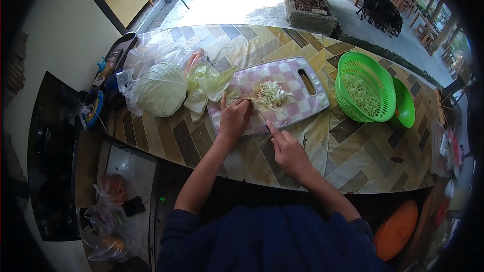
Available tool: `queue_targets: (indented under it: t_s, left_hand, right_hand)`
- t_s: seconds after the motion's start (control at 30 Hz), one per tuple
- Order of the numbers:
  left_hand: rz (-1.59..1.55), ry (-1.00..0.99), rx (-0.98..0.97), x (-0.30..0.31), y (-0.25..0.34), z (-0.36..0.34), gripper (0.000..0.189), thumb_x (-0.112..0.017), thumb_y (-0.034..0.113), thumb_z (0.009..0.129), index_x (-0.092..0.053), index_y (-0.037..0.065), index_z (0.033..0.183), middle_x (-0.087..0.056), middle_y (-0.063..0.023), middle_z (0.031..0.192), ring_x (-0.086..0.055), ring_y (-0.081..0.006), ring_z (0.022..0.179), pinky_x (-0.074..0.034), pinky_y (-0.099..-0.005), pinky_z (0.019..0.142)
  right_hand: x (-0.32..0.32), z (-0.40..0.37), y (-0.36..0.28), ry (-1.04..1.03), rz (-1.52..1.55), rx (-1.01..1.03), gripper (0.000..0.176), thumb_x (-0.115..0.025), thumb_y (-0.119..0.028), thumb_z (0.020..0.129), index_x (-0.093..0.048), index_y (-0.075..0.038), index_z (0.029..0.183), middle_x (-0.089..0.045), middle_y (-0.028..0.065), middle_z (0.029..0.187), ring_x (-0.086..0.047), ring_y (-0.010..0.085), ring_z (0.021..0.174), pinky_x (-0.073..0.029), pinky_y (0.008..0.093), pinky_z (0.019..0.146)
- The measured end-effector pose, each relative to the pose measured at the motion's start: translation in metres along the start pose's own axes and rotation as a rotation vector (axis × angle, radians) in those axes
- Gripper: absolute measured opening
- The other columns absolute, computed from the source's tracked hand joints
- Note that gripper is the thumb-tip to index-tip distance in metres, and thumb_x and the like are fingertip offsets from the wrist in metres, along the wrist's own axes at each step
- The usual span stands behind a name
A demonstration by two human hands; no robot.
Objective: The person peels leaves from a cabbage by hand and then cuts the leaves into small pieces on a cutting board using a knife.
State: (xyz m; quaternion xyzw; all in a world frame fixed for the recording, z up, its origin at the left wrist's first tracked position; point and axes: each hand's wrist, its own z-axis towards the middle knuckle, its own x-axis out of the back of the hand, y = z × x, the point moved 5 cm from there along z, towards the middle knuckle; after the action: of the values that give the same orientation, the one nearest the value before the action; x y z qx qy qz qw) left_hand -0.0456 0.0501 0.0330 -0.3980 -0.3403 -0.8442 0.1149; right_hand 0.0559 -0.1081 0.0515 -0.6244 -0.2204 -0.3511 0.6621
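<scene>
A pink and white checkered cutting board point(297, 73) lies on the table in front of me. My right hand point(288, 150) is closed around the handle of a knife point(258, 111), whose blade slants across the board. Just left of the blade, my left hand point(235, 118) presses its fingers on a piece of cabbage point(232, 95), partly hidden by the hand. Shredded cabbage point(273, 94) is heaped on the board right of the blade. Beside the board's left edge are loose cabbage leaves point(209, 84) and a cabbage head point(161, 90) in a clear plastic bag point(130, 88).
A green colander point(385, 90) with shredded cabbage inside stands at the right, against a green bowl point(407, 108). A dark tray point(121, 48) and a blue tape roll point(92, 113) are at the table's left end. Below right is an orange round object point(396, 229).
</scene>
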Motion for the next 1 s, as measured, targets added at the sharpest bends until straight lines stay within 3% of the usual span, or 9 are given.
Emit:
queue_targets:
  t_s: [0.37, 0.57, 1.0]
  left_hand:
    - [-0.020, 0.032, -0.014, -0.002, -0.003, -0.001, 0.011, -0.058, 0.011, 0.087, -0.064, 0.003, 0.088, -0.068, -0.0118, 0.092, -0.065, -0.0299, 0.091, -0.023, -0.0549, 0.113]
    - [-0.026, 0.022, -0.001, -0.002, -0.003, -0.002, 0.010, -0.059, 0.010, 0.086, -0.065, 0.003, 0.090, -0.069, -0.0116, 0.095, -0.065, -0.0293, 0.094, -0.024, -0.0544, 0.112]
    - [-0.036, 0.015, 0.001, -0.004, -0.006, -0.002, 0.009, -0.060, 0.009, 0.086, -0.066, 0.005, 0.091, -0.069, -0.0093, 0.097, -0.065, -0.0278, 0.095, -0.025, -0.0539, 0.111]
  right_hand:
    - [-0.005, 0.004, -0.005, -0.044, -0.117, -0.055, 0.057, -0.051, -0.009, 0.092, -0.036, -0.012, 0.147, -0.052, 0.0192, 0.090, -0.061, 0.0398, 0.069, -0.052, 0.0475, 0.062]
    - [-0.009, 0.007, 0.003, -0.016, -0.058, 0.034, 0.060, -0.051, -0.009, 0.091, -0.034, -0.012, 0.148, -0.053, 0.0199, 0.089, -0.061, 0.0401, 0.068, -0.052, 0.0472, 0.060]
    - [-0.021, 0.023, 0.011, -0.050, -0.142, 0.013, 0.060, -0.051, -0.009, 0.090, -0.033, -0.011, 0.148, -0.056, 0.0206, 0.090, -0.063, 0.0401, 0.070, -0.054, 0.0476, 0.062]
